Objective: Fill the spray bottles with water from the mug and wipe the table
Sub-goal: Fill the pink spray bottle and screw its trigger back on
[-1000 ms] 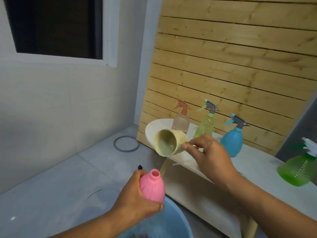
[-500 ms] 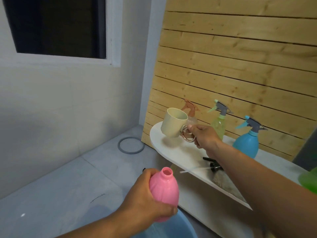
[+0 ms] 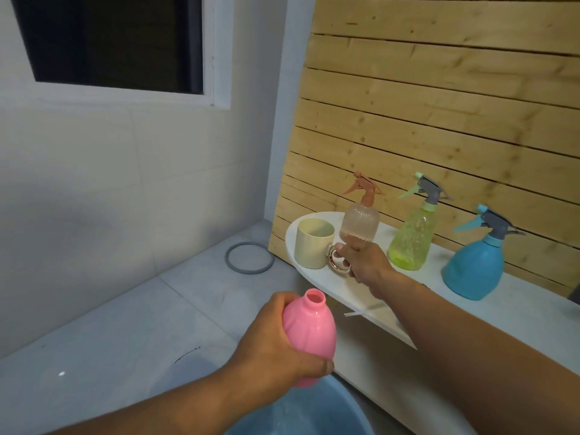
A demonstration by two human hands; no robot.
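A cream mug (image 3: 314,244) stands upright at the left end of the white table (image 3: 354,290). My right hand (image 3: 364,262) still grips its metal ring handle. My left hand (image 3: 276,350) holds an open-necked pink bottle (image 3: 309,334), without its sprayer, above a blue basin (image 3: 301,416). On the table stand a clear bottle with a brown sprayer (image 3: 361,224), a yellow-green spray bottle (image 3: 414,233) and a blue spray bottle (image 3: 475,265). A thin white tube (image 3: 353,314) pokes out by my right forearm.
A slatted wooden panel (image 3: 439,105) leans behind the table. A grey ring (image 3: 249,257) lies on the tiled floor near the corner. A dark window (image 3: 110,42) is set in the white wall at left.
My right hand carried the tipped mug away from the pink bottle, turned it upright and set it on the table's left end. My left hand kept hold of the pink bottle.
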